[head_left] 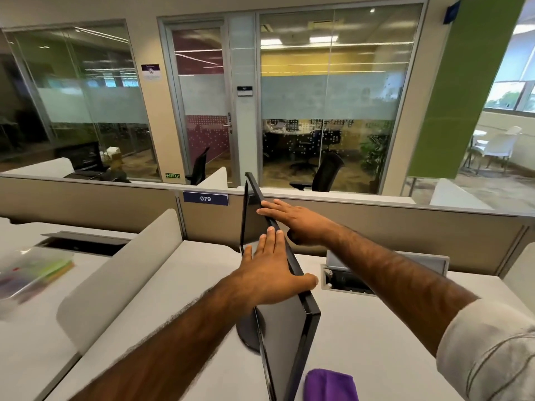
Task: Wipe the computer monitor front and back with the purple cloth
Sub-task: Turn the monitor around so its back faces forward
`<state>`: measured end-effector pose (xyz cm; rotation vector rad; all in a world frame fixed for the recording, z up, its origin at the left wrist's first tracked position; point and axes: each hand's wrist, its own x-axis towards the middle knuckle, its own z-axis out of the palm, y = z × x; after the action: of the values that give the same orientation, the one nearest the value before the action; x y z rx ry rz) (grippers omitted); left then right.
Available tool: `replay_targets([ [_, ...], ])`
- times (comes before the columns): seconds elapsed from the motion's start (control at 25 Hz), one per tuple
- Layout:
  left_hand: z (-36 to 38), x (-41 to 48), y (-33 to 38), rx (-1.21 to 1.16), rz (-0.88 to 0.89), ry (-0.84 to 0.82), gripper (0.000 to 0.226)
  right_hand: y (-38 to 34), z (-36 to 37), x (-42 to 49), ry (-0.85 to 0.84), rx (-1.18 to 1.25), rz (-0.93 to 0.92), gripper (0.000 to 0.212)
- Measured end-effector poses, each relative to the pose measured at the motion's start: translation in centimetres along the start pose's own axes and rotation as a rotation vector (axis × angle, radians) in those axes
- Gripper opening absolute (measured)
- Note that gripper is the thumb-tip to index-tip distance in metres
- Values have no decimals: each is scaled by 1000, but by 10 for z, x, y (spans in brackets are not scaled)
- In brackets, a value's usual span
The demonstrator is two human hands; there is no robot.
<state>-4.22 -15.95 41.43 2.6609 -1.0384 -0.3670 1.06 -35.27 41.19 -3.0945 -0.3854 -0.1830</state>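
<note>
The computer monitor [289, 322] is seen edge-on in the middle of the desk [376, 342], with its thin top edge running from near to far. Its round foot [249, 331] is seen on the left side. Which flat side is the screen cannot be told.

The left hand [272, 270] is laid over the top edge, nearer than the other hand. Its fingers are held straight and close together on the left side, and its thumb is put on the right side. The right hand [295, 218] is laid flat across the top edge farther away. Its fingers are spread a little and point left, and its thumb is tucked down on the right side.

The purple cloth [330, 384] is left lying on the desk, very near, just right of the monitor. It is not touched by either hand.

A sign marked 079 [205, 198] is fixed to the low wall at the far edge of the desk.
</note>
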Motion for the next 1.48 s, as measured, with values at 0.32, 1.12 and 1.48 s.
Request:
replay_targets([
  [0.32, -16, -12, -28, 25, 93, -83, 108, -5, 3, 2, 3, 3, 32, 101],
  [1.12, -7, -57, -20, 103, -32, 89, 72, 11, 9, 23, 63, 76, 96, 96],
  [1.48, 5, -57, -37, 398, -45, 138, 105, 22, 15, 27, 66, 9, 90, 96],
])
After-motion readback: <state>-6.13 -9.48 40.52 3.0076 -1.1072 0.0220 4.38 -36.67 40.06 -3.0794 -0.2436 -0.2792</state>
